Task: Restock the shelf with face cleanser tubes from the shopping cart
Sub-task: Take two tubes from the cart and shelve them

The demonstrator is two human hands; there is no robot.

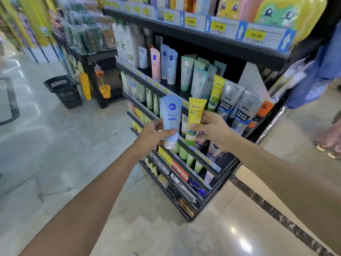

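The left hand [154,134] holds a blue tube [170,120]. The right hand [212,129] holds a yellow tube [194,119]. Both are up near the shelf [193,150].

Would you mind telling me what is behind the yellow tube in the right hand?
Behind the yellow tube is the shelf rail, with a white tube partly showing beside it. The tube and the right hand cover whatever is directly behind.

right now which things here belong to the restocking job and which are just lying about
Belongs to the job:
- blue tube, held in the left hand
- yellow tube, held in the right hand
- shelf with face cleanser tubes

Just lying about:
- black basket on the floor
- price tags
- orange cup hanging on the next rack
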